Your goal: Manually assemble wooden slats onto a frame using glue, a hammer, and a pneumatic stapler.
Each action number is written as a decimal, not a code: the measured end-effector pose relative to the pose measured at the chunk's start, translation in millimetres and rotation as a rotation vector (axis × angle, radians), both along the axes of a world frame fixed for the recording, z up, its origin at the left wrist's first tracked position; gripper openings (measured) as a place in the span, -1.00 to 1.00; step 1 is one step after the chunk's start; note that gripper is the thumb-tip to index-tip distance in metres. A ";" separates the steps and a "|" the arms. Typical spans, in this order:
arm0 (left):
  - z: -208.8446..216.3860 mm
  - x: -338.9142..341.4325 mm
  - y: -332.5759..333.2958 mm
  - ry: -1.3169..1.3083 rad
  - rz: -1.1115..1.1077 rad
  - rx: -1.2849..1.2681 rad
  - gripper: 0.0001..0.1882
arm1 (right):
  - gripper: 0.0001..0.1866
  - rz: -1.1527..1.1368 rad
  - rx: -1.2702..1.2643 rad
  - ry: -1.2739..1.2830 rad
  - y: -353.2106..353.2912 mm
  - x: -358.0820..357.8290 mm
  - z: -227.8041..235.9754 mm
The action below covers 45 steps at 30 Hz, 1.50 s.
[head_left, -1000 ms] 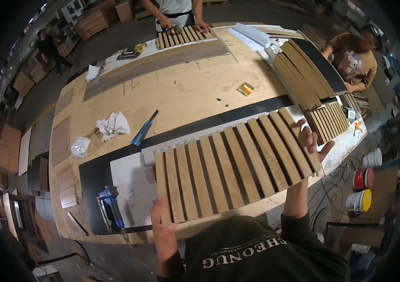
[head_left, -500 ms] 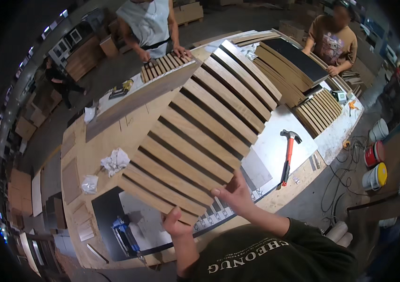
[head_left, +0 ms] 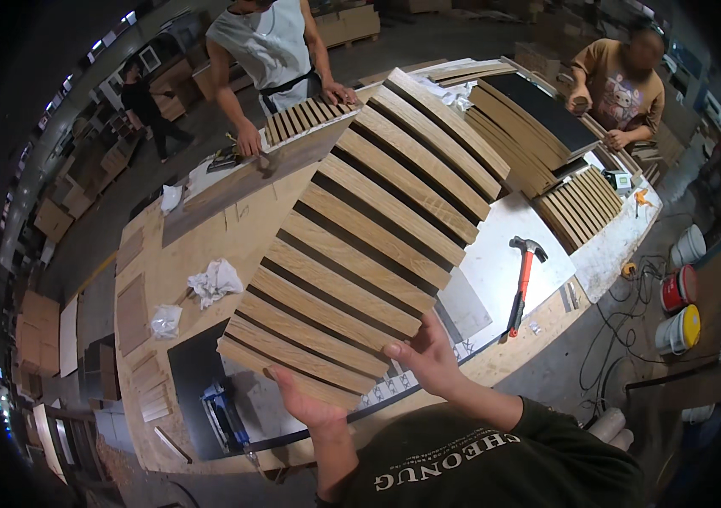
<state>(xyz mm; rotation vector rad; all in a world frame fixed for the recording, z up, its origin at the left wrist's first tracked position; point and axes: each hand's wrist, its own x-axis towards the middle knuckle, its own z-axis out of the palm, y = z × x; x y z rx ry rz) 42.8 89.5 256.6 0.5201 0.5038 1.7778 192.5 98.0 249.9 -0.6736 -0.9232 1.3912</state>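
Note:
A slatted wooden panel (head_left: 369,241), light oak with dark gaps between its slats, is held up at a tilt over the workbench. My left hand (head_left: 314,405) grips its near lower edge, thumb on the face and the other fingers hidden beneath. Along the right side, my right hand (head_left: 427,356) clasps the edge, its thumb also on the front. To the right of the panel a claw hammer (head_left: 525,284) with a red and black handle lies on a white board. Left of my left hand, a blue tool (head_left: 225,416) rests on a dark sheet.
Crumpled white paper (head_left: 215,282) and a clear plastic bag (head_left: 166,321) lie on the bench's left. Another slatted panel (head_left: 578,208) and stacked brown boards (head_left: 513,135) sit at the far right. Two co-workers stand across the bench. Buckets (head_left: 678,328) and cables (head_left: 623,309) occupy the floor at right.
The panel's lower left corner has swung slightly, and my left hand has shifted left under its edge. The left co-worker's hand has moved to a tool; the right co-worker's hand has lifted.

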 end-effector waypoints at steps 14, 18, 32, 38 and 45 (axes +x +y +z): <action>0.0 12.6 -4.8 -0.050 0.046 -0.004 -0.30 | -0.39 0.183 -0.199 -0.046 -14.9 -14.7 -2.4; -4.0 11.6 -5.4 -0.045 0.073 -0.018 -0.33 | -0.39 0.235 -0.248 -0.106 -17.4 -16.9 -4.6; -13.4 11.1 -5.6 -0.008 0.086 -0.033 -0.35 | -0.37 0.225 -0.222 -0.134 -16.6 -15.9 -3.8; -25.6 -12.2 -12.9 -0.032 0.044 -0.037 -0.31 | -0.36 0.105 -0.309 0.093 14.3 23.6 -13.4; -26.6 -11.1 -17.6 0.002 -0.004 -0.040 -0.32 | -0.32 -0.103 -0.224 -0.223 14.2 16.7 5.3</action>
